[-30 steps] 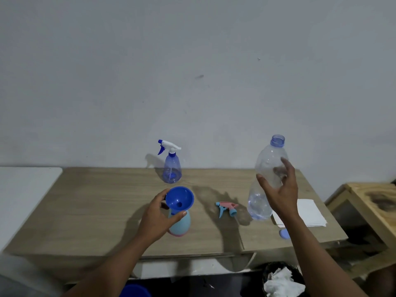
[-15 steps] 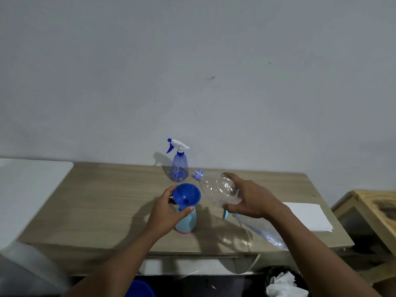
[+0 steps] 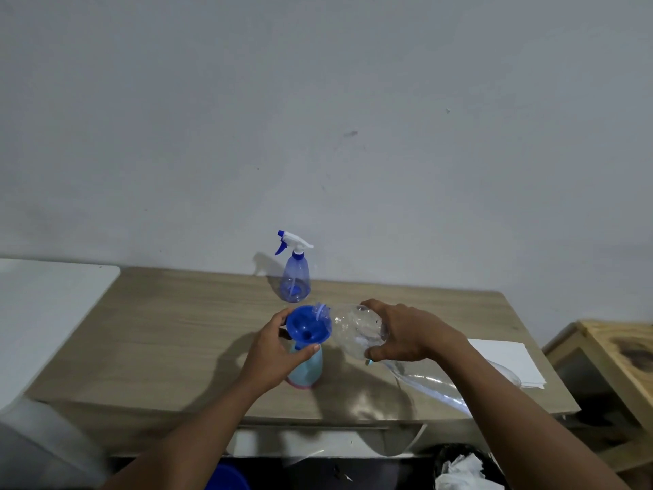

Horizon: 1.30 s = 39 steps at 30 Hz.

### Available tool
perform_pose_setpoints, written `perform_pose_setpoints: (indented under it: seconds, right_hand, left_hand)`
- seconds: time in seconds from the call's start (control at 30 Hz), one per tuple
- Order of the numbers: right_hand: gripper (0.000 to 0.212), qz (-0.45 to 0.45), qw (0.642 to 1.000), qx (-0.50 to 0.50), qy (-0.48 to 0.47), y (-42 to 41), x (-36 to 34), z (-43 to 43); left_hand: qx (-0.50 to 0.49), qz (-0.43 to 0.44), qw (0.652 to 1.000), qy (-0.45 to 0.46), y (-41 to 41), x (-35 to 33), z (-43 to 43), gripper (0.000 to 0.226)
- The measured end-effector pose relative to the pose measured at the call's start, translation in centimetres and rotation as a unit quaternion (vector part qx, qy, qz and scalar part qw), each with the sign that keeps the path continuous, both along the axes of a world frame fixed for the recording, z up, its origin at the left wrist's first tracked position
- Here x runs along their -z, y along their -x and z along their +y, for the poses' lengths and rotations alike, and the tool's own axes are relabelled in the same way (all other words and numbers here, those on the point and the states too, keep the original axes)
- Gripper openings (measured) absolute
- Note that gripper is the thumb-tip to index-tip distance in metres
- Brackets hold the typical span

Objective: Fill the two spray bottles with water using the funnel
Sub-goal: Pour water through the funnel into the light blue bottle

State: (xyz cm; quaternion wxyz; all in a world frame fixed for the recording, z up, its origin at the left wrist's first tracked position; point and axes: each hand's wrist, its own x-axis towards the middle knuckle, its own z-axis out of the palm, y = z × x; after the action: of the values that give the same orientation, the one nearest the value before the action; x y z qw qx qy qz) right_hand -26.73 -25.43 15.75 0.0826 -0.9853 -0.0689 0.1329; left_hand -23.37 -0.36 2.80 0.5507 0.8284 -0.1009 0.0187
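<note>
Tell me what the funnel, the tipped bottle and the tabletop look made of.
Funnel: opaque blue plastic, smooth, slightly glossy. Tipped bottle: thin clear plastic, see-through with crinkly glints. Tabletop: pale wood or wood-look laminate, matte, streaky grain lines.

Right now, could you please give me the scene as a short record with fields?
Left hand: grips the blue funnel
Funnel seat: in the neck of the light-blue bottle, upright on the table
Right hand: holds the clear water bottle, tipped, mouth at the funnel rim
Second spray bottle: at the back, trigger head on
Paper sheets: right of the hands
</note>
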Motion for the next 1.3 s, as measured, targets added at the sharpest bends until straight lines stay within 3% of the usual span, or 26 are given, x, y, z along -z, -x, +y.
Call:
perform_pose_setpoints:
  seconds: [0.9, 1.3]
  right_hand:
    - [0.088, 0.045, 0.999, -0.009, 0.028, -0.2, 0.4, -0.2]
    - [0.092, -0.010, 0.995, 0.021, -0.092, 1.0, 2.9, -3.4]
  left_hand:
    - [0.006, 0.012, 1.000, -0.009, 0.2, -0.1, 0.1, 0.068]
    - [0.006, 0.007, 1.000, -0.012, 0.2, 0.0, -0.1, 0.067]
